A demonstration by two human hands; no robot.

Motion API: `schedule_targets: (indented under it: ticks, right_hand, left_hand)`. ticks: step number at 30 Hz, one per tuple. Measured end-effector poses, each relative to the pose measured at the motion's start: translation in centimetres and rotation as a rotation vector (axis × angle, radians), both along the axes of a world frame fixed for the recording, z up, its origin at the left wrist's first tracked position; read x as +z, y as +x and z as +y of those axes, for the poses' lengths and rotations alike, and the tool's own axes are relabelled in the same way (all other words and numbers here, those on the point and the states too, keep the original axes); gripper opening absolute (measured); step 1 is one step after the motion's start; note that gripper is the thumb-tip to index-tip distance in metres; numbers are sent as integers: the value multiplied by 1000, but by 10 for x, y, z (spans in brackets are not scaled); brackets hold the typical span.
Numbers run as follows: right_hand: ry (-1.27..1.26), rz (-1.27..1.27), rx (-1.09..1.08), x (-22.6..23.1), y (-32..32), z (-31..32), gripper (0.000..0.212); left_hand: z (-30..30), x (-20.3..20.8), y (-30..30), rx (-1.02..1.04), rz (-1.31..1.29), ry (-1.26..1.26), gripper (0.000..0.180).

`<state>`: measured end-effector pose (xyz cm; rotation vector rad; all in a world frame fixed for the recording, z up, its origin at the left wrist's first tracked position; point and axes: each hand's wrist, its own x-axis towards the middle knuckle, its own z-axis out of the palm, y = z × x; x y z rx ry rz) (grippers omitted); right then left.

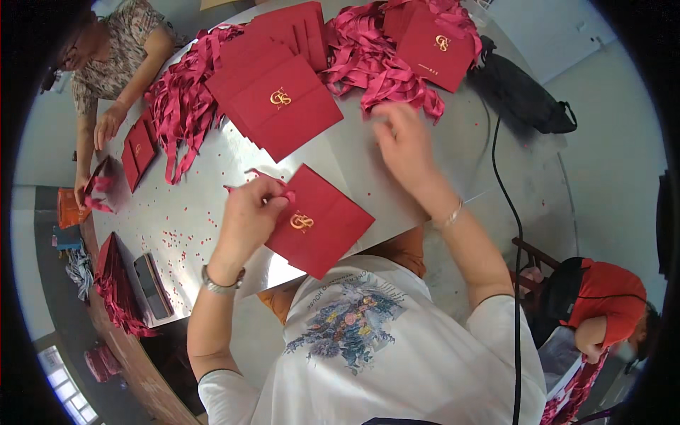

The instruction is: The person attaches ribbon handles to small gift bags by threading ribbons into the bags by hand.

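Centre: left hand [253, 214] pinched ribbon [288, 195] on red bag [327, 221], presumably steadying it; right hand [405, 145] was blurred, its grip indeterminable.

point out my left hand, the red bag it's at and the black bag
Left hand [249, 214]: head view, back of the hand.
Red bag [328, 220]: head view, front panel.
Black bag [523, 96]: head view, middle of its side.

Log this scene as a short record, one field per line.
Left hand: pinching pink ribbon at a red bag
Right hand: blurred, near a ribbon pile; grip unclear
Beyond the bag: stack of red bags, gold emblem on top
Upper right: black pouch
Lower left of table: phone-like dark object
Scattered about: red specks
Upper left: co-worker, seen from the side
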<state>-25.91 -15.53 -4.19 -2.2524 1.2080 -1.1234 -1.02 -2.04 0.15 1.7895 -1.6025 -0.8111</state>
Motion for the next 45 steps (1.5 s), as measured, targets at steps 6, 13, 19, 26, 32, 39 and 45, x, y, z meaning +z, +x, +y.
schedule_targets:
  ticks: [6,13,19,26,32,39,45]
  right_hand:
    - [-42,469,-124,-10,0,-53,17]
    - [-99,558,34,-13,-11,7,12]
    - [-137,530,5,-10,-15,45,8]
    - [-150,330,10,-25,-2,80,6]
    - [-63,248,-28,-42,-16,93,9]
    - [166,280,130,-26,-15,87,20]
    - [83,184,93,-35,-14,89,18]
  left_hand:
    - [3,54,17,-103,88,-299,13]
    - [48,-20,70,-153,-226,-253,31]
    - [63,-56,99,224,-254,-343,27]
    - [51,-39,18,58,-474,-359,30]
    - [42,-62,13,110,-427,-313,36]
    - [47,-106,37,120,-562,-460,42]
    - [48,-45,-25,115,-528,-517,31]
